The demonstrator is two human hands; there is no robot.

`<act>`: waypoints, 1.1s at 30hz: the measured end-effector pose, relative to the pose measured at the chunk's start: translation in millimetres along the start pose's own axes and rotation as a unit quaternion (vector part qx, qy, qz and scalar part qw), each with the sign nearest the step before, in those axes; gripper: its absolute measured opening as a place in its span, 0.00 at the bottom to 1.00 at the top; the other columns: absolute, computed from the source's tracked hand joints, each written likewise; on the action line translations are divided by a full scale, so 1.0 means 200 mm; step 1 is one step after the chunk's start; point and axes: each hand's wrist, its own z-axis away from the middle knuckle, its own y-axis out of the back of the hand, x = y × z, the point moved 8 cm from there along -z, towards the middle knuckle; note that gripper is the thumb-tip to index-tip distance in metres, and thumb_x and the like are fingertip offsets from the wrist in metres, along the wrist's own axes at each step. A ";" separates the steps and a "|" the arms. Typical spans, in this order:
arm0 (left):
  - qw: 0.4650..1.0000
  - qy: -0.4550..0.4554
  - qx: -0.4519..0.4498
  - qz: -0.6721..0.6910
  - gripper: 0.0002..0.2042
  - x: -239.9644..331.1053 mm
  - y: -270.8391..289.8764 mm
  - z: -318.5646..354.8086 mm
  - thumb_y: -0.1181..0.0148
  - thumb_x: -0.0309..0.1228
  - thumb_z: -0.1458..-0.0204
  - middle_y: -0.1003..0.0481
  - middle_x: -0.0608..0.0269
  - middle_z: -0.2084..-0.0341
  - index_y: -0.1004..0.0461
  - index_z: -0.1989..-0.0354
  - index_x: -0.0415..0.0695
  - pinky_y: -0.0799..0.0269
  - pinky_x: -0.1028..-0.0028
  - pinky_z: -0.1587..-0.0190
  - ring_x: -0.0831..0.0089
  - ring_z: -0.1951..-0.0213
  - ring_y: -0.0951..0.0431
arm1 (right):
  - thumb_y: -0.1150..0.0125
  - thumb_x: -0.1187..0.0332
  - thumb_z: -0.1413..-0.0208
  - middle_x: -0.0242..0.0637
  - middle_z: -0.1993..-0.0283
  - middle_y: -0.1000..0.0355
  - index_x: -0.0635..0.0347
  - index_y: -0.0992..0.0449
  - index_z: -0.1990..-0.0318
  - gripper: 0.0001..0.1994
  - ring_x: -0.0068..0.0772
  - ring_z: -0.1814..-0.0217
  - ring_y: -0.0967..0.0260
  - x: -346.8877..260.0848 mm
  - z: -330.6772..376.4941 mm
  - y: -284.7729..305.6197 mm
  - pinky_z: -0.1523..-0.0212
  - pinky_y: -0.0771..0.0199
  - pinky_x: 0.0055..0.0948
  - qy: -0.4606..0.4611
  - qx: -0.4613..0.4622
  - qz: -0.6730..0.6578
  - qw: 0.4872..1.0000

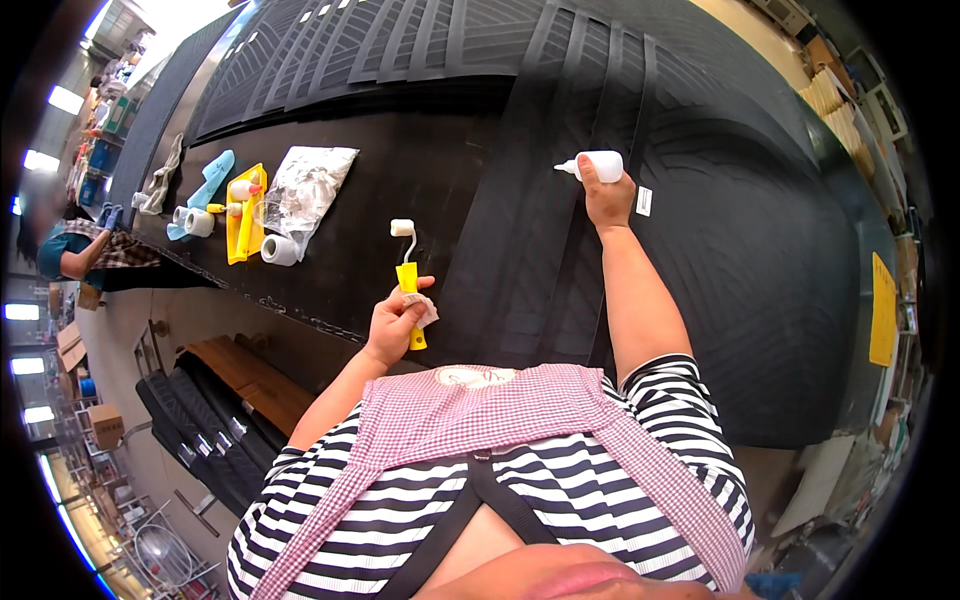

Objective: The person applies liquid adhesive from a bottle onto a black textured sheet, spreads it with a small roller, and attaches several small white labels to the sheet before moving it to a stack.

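The left hand [393, 325] is closed around the yellow handle of a small paint roller [406, 274], and its thumb and fingers also pinch a crumpled white wipe [425, 311]. The white roller head stands beyond this hand, pointing away from the person. The right hand [608, 203] reaches farther forward and is wrapped around a white squeeze bottle [603, 163]. The bottle is tilted on its side, with its nozzle toward the left; whether it touches the black strips [572, 215] below, I cannot tell. The two hands are well apart, so the roller is to the left of the bottle and nearer to the body. A small white label [644, 201] lies just beside the right hand, on a black patterned sheet [750, 260]. On the dark table [440, 165], to the left of the roller, there are a yellow tray [239, 246] and a silvery bag [318, 178].
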 end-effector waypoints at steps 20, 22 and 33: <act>1.000 -0.013 0.008 -0.008 0.04 0.00 -0.01 0.00 0.44 0.22 0.41 0.29 0.59 0.42 0.23 0.63 0.36 0.28 0.75 0.52 0.76 0.58 0.25 | 0.30 0.55 0.49 0.39 0.70 0.20 0.60 0.18 0.68 0.15 0.37 0.67 0.20 0.00 0.05 -0.01 0.63 0.24 0.32 -0.012 -0.061 -0.033 0.998; 1.000 -0.019 0.005 -0.019 0.04 0.00 0.00 0.00 0.44 0.21 0.41 0.29 0.59 0.42 0.23 0.63 0.36 0.28 0.75 0.52 0.75 0.58 0.25 | 0.30 0.56 0.49 0.38 0.70 0.20 0.61 0.18 0.68 0.15 0.35 0.67 0.20 0.00 0.05 -0.01 0.63 0.24 0.31 -0.021 -0.066 -0.043 0.997; 0.999 -0.021 0.001 -0.046 0.05 0.05 -0.02 0.01 0.45 0.22 0.41 0.30 0.58 0.42 0.22 0.63 0.37 0.27 0.71 0.48 0.71 0.56 0.23 | 0.31 0.58 0.47 0.41 0.67 0.20 0.63 0.20 0.65 0.15 0.41 0.65 0.21 0.04 0.05 0.06 0.61 0.24 0.34 0.009 0.045 -0.050 0.998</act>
